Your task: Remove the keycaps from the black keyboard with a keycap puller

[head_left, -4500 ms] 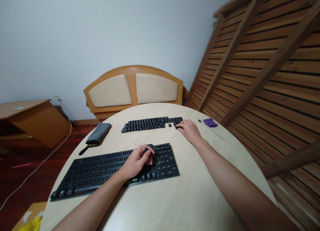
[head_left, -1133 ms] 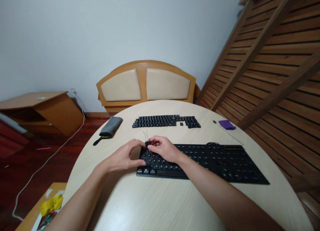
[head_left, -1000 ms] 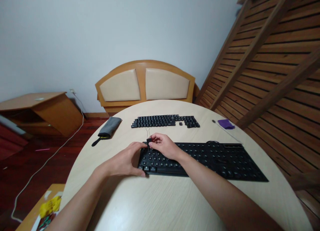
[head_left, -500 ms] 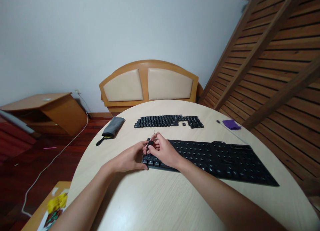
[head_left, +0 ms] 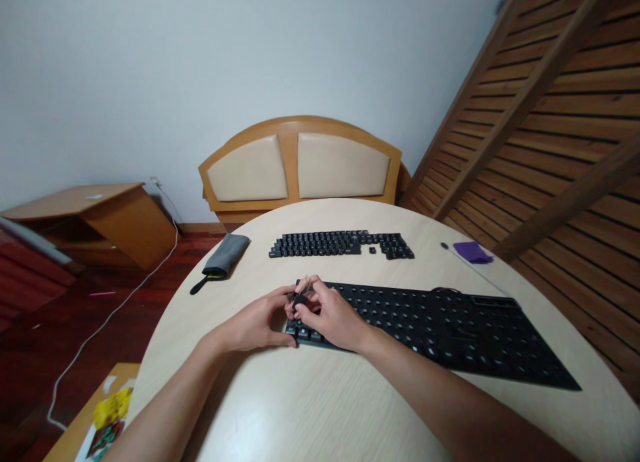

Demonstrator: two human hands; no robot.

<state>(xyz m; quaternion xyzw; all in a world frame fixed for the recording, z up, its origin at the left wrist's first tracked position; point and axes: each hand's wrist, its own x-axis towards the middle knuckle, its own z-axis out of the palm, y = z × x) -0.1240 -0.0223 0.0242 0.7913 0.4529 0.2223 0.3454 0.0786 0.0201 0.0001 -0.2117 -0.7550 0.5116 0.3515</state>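
Observation:
A black keyboard [head_left: 400, 319] lies across the table, most of its keycaps off and the bare switch posts showing; a few caps remain at its front left. My left hand [head_left: 255, 323] holds the keyboard's left end, thumb at the front corner and fingers at the back. Over that same end, my right hand [head_left: 333, 315] pinches a small black-handled keycap puller [head_left: 299, 301] with thin wire at its top. My fingers hide much of it and whatever lies beneath. Behind the keyboard, the loose black keycaps [head_left: 320, 243] are laid out in rows, with one single keycap [head_left: 372, 251] apart.
A grey pouch [head_left: 226, 257] with a black strap lies at the table's left. At the right are a purple cloth [head_left: 473, 252] and a thin brush-like stick [head_left: 475, 269]. The round table [head_left: 280, 409] stands before a headboard [head_left: 295, 125]; a slatted wooden panel [head_left: 545, 122] leans right.
My right hand has lowered slightly with the keycap puller, and its fingers have curled closer to the left hand. The view has shifted a little; the left hand keeps its hold on the keyboard.

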